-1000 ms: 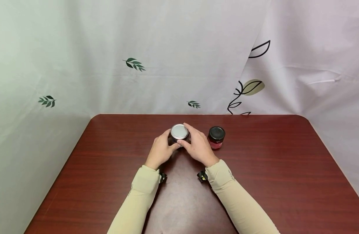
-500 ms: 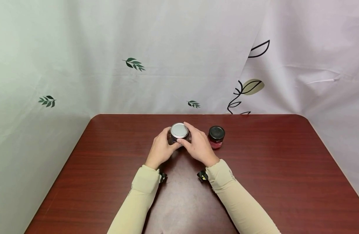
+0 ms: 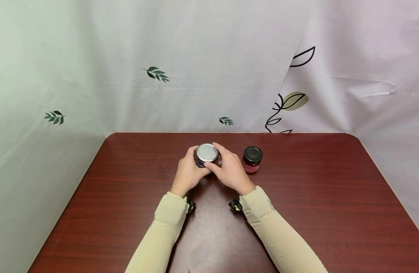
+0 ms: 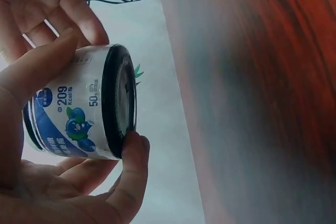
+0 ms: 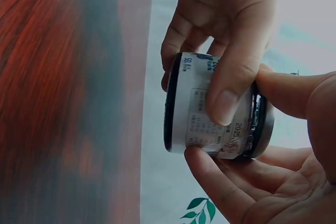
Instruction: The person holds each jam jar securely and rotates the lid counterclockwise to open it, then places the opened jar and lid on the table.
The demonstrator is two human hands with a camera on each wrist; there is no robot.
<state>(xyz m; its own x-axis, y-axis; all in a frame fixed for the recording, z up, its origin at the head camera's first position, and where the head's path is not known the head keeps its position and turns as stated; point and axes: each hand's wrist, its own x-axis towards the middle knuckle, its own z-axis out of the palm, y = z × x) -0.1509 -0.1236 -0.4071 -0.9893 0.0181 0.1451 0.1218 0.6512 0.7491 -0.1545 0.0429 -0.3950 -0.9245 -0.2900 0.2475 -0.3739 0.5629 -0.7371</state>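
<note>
A glass jar (image 4: 73,98) with a blueberry label hangs above the table in both hands, its silver lid (image 3: 207,152) facing up. My left hand (image 3: 188,172) grips the jar's body; the left wrist view shows its thumb across the label and a fingertip at the dark base. From the other side, my right hand (image 3: 231,170) holds the jar near the top, its thumb (image 5: 289,92) at the lid's edge and a finger against the lower label. The palms hide part of the glass from the head view.
A second jar (image 3: 252,160) with a black lid and a red label stands upright on the brown table (image 3: 315,197), just right of the right hand. Behind the table hangs a pale curtain (image 3: 195,57) with leaf prints.
Both hands and the jar have shifted very slightly left. The grip looks much the same, and the black-lidded jar has stayed in place.
</note>
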